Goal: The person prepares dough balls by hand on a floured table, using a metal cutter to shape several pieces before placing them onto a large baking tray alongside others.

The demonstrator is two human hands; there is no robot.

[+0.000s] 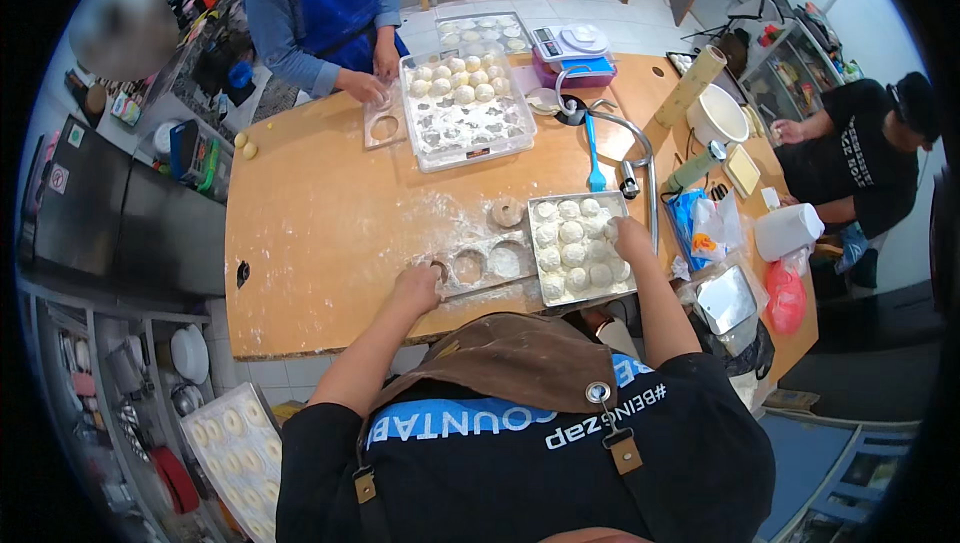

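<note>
My left hand (pixel 415 290) is closed on the left end of a floured wooden mould (pixel 486 254) with round holes, lying flat near the front edge of the table. One hole of the mould is filled with white flour or dough. To its right stands a square metal tray (pixel 552 301) holding rows of round, floured dough balls (pixel 571 232). My right hand (pixel 632 240) reaches over the tray's right side with fingers curled in at the dough balls; what they hold is hidden. A round wooden disc (pixel 507 211) lies just behind the mould.
Across the table, a co-worker in a blue apron (pixel 335 3) handles another wooden mould (pixel 383 130) beside a clear floured tray (pixel 470 155) of dough balls. A blue brush (pixel 595 158), metal tube (pixel 652 168), green bottle (pixel 694 169) and white tub (pixel 717 115) stand rightward. Another person (pixel 850 143) is at right.
</note>
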